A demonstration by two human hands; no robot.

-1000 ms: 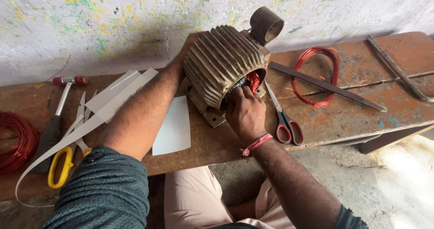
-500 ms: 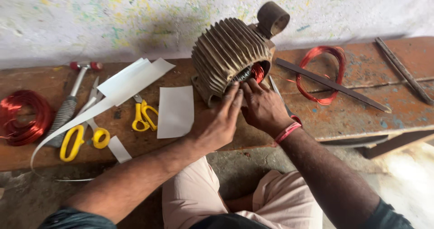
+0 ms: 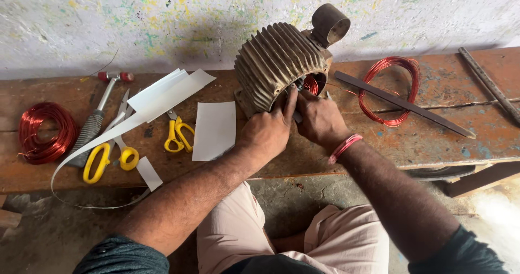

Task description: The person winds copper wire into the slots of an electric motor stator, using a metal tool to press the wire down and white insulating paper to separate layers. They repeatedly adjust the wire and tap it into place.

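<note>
Closest in you've got the person's knees in light trousers, and both bare forearms reaching forward to the front edge of a worn wooden bench (image 3: 411,144).

The left hand (image 3: 266,132) is pressed up against the open mouth of the motor housing (image 3: 276,63), fingers stretched up along its rim, so it's bracing it more than clamping anything. The right hand (image 3: 319,119), with a pink band at the wrist, is bunched up right beside it, fingertips tucked into the opening. Something small and pale pokes out between the two hands, but honestly I can't tell what it is or which hand has it.

The motor housing sits in the middle of the bench, lying on its side with the open end facing the person, ribbed all over, a short round tube sticking up at its far right. Red copper winding (image 3: 311,83) shows inside the opening.

Left of the hands there's a white sheet of paper (image 3: 215,130), then small yellow scissors (image 3: 177,134), bigger yellow scissors (image 3: 108,157) lying on long white paper strips (image 3: 162,94), a hammer (image 3: 100,114), and a coil of red wire (image 3: 46,132) at the far left.

To the right, a flat metal bar (image 3: 403,104) lies across another loop of red wire (image 3: 391,90), with a metal rod (image 3: 487,82) near the far right end.

Behind it all is a paint-flecked white wall (image 3: 135,19).
</note>
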